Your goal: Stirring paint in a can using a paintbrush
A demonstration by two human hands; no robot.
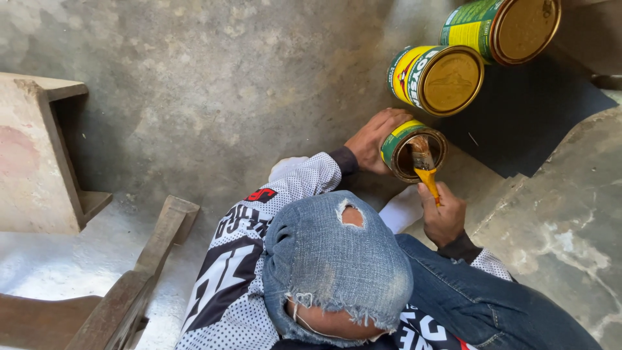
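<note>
An open small tin (411, 150) with a green and yellow label stands on the concrete floor, with dark liquid inside. My left hand (372, 138) grips its side. In my right hand (442, 216) is a paintbrush (425, 167) with a yellow handle, and its bristles rest in the tin's mouth. My knees in torn blue jeans (337, 259) fill the lower middle of the view.
Two larger closed tins, one yellow and green (437, 79) and one green (502, 28), stand beyond the open one. A concrete step (557, 220) rises at the right. A pale wooden bench (39, 155) and dark wooden pieces (129, 291) lie at the left.
</note>
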